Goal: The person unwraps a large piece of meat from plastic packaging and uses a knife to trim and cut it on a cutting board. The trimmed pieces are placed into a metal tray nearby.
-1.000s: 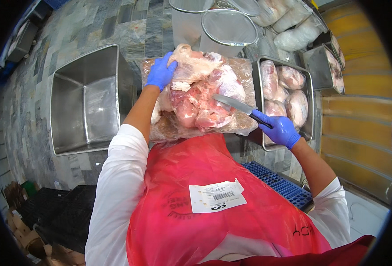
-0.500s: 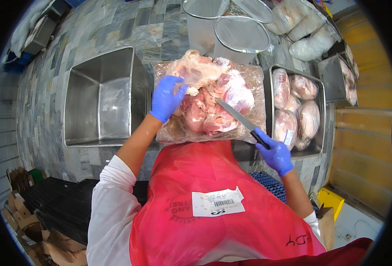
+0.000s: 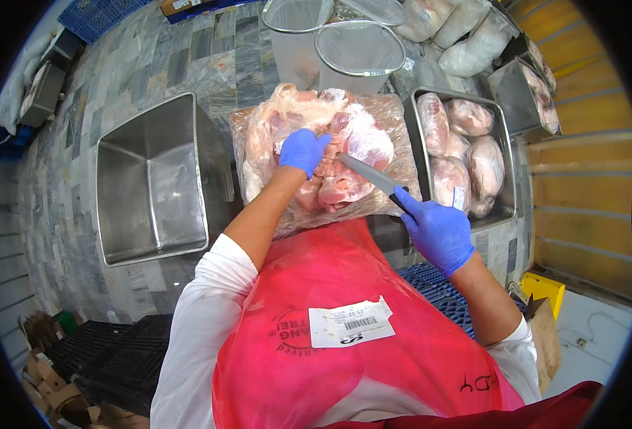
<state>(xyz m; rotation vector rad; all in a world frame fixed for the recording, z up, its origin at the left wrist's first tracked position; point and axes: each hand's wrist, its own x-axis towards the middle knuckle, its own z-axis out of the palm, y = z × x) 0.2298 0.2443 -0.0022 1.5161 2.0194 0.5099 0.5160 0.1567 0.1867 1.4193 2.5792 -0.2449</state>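
A large piece of raw meat, pink with pale fat, lies on a plastic-wrapped block in front of me. My left hand, in a blue glove, is closed on the meat near its middle; the fingertips are partly hidden. A knife with a long blade and a dark handle is held in my right hand, also gloved in blue. Its tip touches the meat just right of my left hand, the blade slanting from upper left to lower right.
At left stands a deep metal tub. To the right, another metal tub holds several wrapped meat pieces. Plastic-lined bins stand beyond the block. Clear bags lie at the far right, and a blue plastic pallet is near my right side.
My left hand has moved right, from the meat's left edge onto its middle, and closed there. The knife keeps its tip at the meat. The whole view has shifted slightly.
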